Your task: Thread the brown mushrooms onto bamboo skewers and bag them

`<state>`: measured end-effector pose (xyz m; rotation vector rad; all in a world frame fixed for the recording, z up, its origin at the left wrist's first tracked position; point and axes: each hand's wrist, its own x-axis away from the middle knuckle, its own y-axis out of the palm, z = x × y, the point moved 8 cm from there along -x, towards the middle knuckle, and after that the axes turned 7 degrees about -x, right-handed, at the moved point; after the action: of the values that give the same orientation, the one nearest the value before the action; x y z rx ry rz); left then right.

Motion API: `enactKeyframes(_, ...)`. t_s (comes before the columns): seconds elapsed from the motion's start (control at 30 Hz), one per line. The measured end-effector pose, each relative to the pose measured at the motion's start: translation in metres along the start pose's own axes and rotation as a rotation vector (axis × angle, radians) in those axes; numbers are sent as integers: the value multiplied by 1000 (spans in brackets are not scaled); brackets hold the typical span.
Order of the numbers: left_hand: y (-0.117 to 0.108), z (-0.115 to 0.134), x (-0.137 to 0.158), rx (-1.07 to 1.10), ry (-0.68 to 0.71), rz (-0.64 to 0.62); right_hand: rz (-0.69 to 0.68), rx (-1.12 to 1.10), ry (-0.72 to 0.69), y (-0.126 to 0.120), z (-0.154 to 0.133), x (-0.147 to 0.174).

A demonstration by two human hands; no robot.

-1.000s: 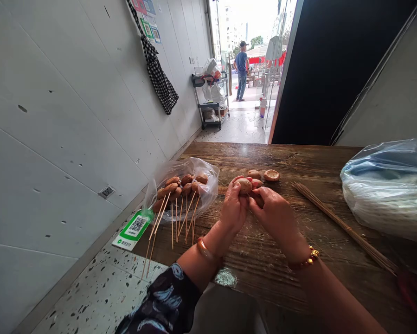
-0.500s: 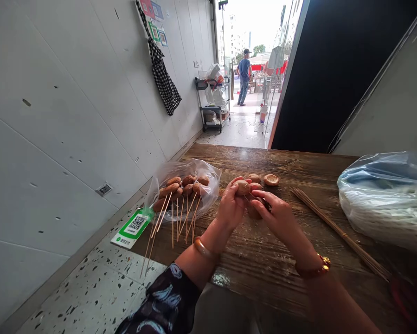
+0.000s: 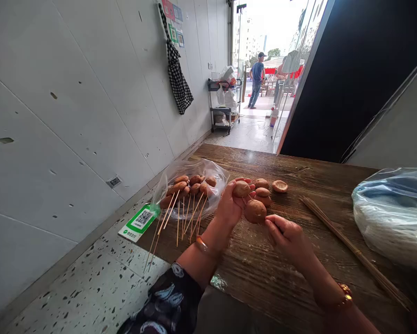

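Note:
My left hand is closed around a brown mushroom cap. Thin wooden skewers run from it to a larger mushroom cap just below. At that cap's lower right edge, my right hand pinches with thumb and fingertips, in line with the skewers; their ends are hidden in the fingers. Behind my left hand lie more caps, and one upturned mushroom sits to their right. On the left, a clear plastic bag holds several skewered mushrooms with their sticks poking toward me.
A bundle of loose skewers lies on the wooden table, right of my hands. Farther right is a big plastic bag of white stuff. A green QR-code card rests at the left edge. A person stands outside the doorway.
My right hand has moved from between the caps to the lower cap's right edge, leaving that cap in plain view. My left hand keeps its mushroom. The whole view has shifted a little.

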<state>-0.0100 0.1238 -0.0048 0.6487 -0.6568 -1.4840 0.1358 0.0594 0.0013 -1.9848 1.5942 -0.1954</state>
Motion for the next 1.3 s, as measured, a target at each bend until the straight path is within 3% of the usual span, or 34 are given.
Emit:
enactKeyframes(0.17, -3, 4, 0, -39, 17, 32, -48, -185, 93, 15, -3, 5)
enactKeyframes(0.37, -8, 8, 1, -68, 64, 89, -300, -667, 402, 47, 3, 17)
enactKeyframes(0.47, -10, 10, -1, -73, 81, 99, -281, -766, 481, 53, 7, 21)
enactKeyframes(0.67, -7, 7, -2, -47, 95, 67, -176, -723, 367, 51, 8, 20)
enactKeyframes(0.87, -1, 7, 2, -57, 103, 14, -175, -757, 356, 50, 9, 16)
enactKeyframes(1.3, 5, 0, 6, -109, 86, -11, -78, -607, 283, 46, 17, 14)
